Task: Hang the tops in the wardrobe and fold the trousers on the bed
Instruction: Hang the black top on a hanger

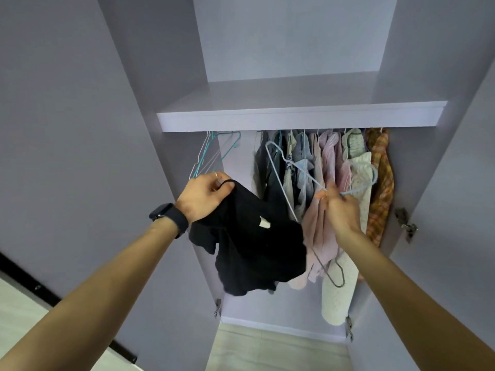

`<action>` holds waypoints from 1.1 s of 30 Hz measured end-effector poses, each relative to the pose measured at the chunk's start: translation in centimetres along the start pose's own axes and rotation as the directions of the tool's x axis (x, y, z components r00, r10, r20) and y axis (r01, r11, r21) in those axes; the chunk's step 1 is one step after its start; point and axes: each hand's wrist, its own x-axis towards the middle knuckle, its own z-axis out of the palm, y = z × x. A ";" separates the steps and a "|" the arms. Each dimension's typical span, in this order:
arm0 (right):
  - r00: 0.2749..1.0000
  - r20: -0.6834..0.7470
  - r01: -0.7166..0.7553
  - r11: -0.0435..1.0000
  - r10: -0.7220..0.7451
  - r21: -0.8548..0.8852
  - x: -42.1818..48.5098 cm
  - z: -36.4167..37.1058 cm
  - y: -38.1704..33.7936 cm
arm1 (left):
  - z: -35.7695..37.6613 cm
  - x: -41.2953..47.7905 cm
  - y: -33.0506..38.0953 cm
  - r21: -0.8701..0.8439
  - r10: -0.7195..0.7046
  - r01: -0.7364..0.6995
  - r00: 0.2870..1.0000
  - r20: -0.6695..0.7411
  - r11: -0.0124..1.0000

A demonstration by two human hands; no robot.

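Black top held up in front of the open wardrobe.
Left hand, watch on its wrist, grips the top by its neck edge so it hangs below; right hand pinches a pale blue wire hanger beside it. Behind hang clothes in a row, spare hangers at left, a shelf above.

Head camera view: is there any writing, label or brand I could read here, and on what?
None can be read.
White tag on the black top in the left hand: too small to read.
Black watch: no figures show.
Blue hanger in the right hand: no marking.
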 end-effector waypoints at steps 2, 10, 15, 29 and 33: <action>0.994 -0.059 -0.069 0.963 0.087 0.261 -0.5 -0.1 -2.6 | -0.2 0.6 1.1 0.028 0.037 -0.038 0.999 0.033 0.999; 0.981 0.164 -0.196 0.603 0.108 0.773 -2.5 2.8 -10.7 | -1.6 0.8 3.6 -0.074 0.050 -0.042 0.993 0.108 0.996; 0.973 0.219 -0.219 0.612 0.076 0.760 -2.9 5.9 -10.2 | -4.3 0.2 4.9 -0.269 -0.007 0.037 0.994 0.113 0.962; 0.895 0.299 0.427 0.831 -0.331 -0.357 -0.3 2.8 -5.5 | -9.1 -1.4 1.1 0.152 -0.036 0.058 0.988 -0.149 0.987; 0.726 0.596 0.654 0.613 -0.342 -0.444 -0.5 3.8 -10.3 | -6.9 -1.0 1.9 0.250 0.098 -0.075 0.992 -0.080 0.965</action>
